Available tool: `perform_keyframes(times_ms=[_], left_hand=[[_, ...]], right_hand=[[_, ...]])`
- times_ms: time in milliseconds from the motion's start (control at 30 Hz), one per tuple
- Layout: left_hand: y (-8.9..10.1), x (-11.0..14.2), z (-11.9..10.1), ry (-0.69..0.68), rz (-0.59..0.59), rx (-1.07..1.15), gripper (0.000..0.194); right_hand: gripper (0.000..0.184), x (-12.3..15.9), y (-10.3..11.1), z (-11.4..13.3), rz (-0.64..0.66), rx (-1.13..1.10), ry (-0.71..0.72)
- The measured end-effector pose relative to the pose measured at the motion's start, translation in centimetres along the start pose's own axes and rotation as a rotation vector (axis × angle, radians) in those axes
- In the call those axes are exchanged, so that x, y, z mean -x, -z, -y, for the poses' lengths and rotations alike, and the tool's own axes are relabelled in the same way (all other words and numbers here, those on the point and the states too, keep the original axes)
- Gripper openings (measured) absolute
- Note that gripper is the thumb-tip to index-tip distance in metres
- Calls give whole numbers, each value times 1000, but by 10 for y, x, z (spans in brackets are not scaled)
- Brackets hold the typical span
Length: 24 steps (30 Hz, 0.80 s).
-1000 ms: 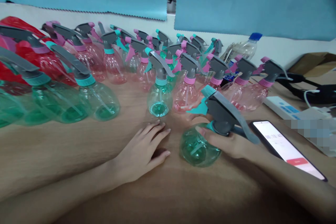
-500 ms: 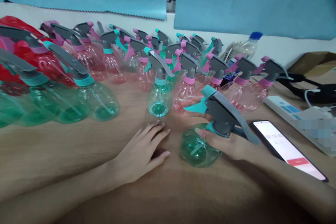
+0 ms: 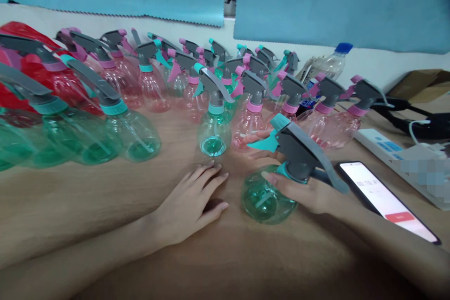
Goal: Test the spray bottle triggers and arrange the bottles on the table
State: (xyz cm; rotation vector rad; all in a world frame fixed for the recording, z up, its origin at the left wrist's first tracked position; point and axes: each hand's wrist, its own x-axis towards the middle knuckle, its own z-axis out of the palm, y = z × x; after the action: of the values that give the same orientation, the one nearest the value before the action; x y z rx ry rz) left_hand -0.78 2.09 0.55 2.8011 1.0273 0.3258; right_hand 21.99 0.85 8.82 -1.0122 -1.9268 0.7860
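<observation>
My right hand [image 3: 305,190] is wrapped round a green spray bottle [image 3: 265,204] just below its turquoise collar; the bottle leans, its grey trigger head slanting up and to the left. Part of the fingers is hidden behind the bottle. Palm down on the wooden table, my left hand [image 3: 193,201] lies open and holds nothing. Just beyond its fingertips stands another green spray bottle [image 3: 213,133] with a turquoise nozzle. A pink spray bottle [image 3: 248,122] is behind the right hand's fingers.
Several pink spray bottles [image 3: 330,122] line the back right, and several green ones [image 3: 131,136] stand at left. A red plastic bag [image 3: 21,72] lies far left. Right of my hand are a lit phone [image 3: 390,206] and a white power strip [image 3: 378,143]. A clear blue-capped bottle [image 3: 332,65] leans behind.
</observation>
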Motion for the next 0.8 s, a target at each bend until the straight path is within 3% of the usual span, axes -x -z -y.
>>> perform_keyframes(times_ms=[600,800], left_hand=[[1,-1,0,-3,13,-11,50],[1,0,0,1,-1,-3,49]], right_hand=[[40,2,1,-2,-19,-23,-3],[20,5,2,-3,-30,19,-34]])
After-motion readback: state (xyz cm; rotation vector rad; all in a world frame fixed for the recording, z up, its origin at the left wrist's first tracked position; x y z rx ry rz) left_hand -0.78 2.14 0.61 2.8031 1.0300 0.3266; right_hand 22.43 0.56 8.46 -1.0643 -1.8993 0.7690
